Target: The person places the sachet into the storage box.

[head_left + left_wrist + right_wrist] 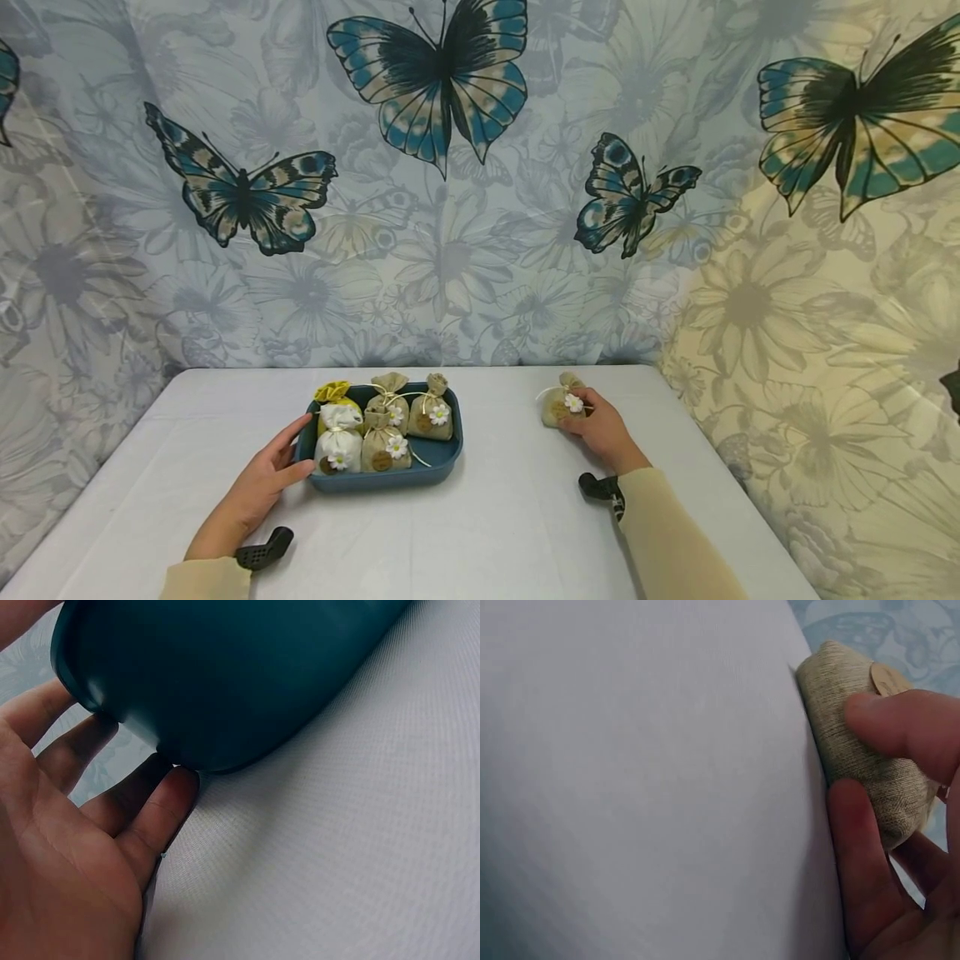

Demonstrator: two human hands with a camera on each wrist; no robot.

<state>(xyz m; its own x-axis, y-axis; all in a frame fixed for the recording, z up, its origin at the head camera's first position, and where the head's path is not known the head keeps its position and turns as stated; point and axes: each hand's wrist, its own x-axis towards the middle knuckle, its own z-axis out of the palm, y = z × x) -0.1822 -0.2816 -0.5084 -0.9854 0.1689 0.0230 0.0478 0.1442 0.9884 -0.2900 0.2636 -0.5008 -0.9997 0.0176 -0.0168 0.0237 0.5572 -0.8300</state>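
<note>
At the left end of a blue tray [382, 482], my left hand [258, 483] grips with the thumb at the front corner and the fingers along the end wall. The left wrist view has those fingertips against the tray's side [225, 682]. Inside the tray sit several small drawstring sachets: a white one [341, 437], a yellow one [332, 390] and beige ones [386, 450] with white daisies. My right hand [603, 429] holds another beige sachet [558, 407] upright at the table's far right, its thumb [900, 731] on the burlap side and fingers beneath and behind.
A white cloth covers the table [495, 533]. Patterned fabric with butterflies [450, 83] hangs right behind its far edge and along both sides. Black wrist devices [266, 550] sit on both wrists, at the beige sleeves.
</note>
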